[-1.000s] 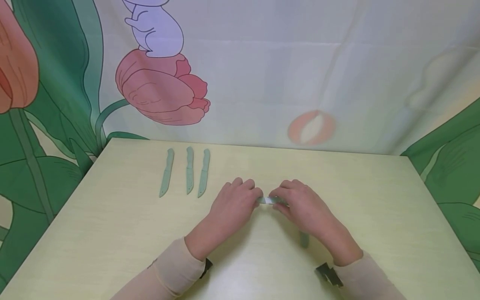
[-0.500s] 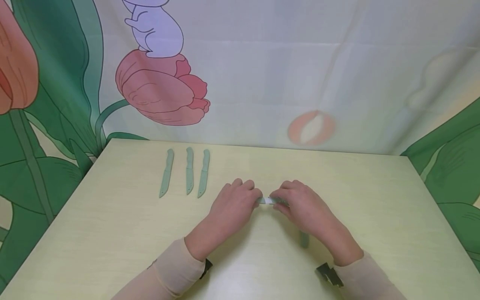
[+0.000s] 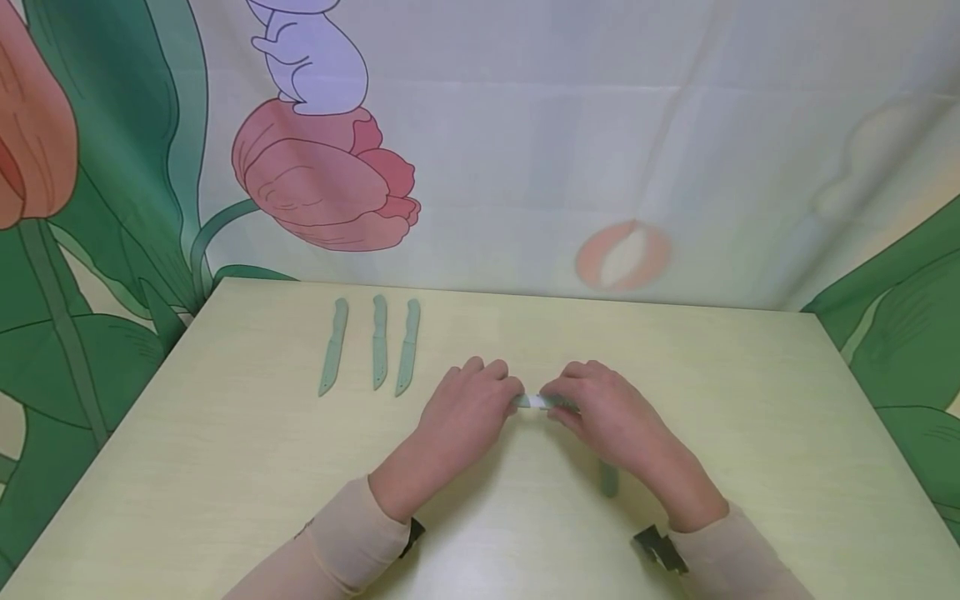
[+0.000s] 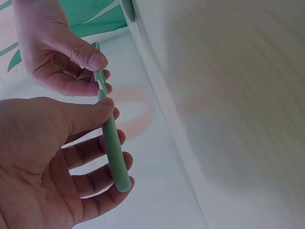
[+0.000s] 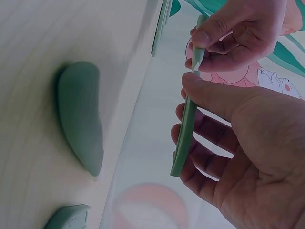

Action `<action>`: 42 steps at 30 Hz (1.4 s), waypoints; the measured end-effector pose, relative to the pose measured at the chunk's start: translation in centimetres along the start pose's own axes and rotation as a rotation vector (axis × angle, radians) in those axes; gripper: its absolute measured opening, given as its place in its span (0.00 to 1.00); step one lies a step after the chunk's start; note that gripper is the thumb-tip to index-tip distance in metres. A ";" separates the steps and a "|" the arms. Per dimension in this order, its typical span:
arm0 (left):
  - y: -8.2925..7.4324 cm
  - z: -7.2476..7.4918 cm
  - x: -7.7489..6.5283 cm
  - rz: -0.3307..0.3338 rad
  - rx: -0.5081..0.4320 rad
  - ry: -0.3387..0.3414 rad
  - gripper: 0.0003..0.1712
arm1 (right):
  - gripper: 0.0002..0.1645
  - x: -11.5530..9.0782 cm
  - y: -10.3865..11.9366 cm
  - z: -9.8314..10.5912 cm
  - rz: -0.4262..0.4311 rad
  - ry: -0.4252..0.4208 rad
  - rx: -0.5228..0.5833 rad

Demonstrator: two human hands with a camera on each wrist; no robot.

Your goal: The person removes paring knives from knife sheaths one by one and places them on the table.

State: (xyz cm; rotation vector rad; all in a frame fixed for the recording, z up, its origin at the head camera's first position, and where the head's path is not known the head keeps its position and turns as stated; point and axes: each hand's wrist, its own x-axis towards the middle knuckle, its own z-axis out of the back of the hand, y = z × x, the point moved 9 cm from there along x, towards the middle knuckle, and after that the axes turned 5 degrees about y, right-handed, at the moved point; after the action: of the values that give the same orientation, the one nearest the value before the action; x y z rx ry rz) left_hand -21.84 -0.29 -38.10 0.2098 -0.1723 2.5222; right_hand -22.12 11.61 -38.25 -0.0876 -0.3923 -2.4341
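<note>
Pinching handle (image 4: 115, 152) in left hand (image 3: 468, 408), sheath (image 5: 185, 138) in right hand (image 3: 602, 412), either side of the knife blade (image 3: 536, 402), we judge both light, stiff, safest gripped there

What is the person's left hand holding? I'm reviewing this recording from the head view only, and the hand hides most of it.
Observer: The left hand holds a green knife handle; the left wrist view shows its rounded end.
Operator: And the right hand?
Observer: In the right wrist view, its thumb and fingers pinch a green knife sheath, whose far end is visible.
Operator: I see one green end on the table near the right wrist. Anything else there?
Observer: Yes, the right wrist view shows two green pieces lying apart: a curved, handle-like piece and a second piece, cut off by the frame.
</note>
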 end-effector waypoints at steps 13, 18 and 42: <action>0.1 0.2 0.1 0.004 -0.002 0.000 0.05 | 0.13 0.1 -0.3 0.0 -0.036 0.022 0.026; 0.1 0.1 0.1 0.006 0.005 0.013 0.04 | 0.12 0.1 -0.4 0.0 -0.047 0.034 0.032; 0.2 0.2 0.1 0.022 0.008 0.029 0.05 | 0.13 0.0 -0.8 0.1 -0.057 0.055 0.047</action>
State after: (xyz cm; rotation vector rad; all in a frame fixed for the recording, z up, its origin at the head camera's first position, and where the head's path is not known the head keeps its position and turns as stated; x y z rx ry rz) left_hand -22.06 -0.40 -37.88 0.1750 -0.1540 2.5462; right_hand -22.62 12.21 -38.38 0.0115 -0.4324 -2.4763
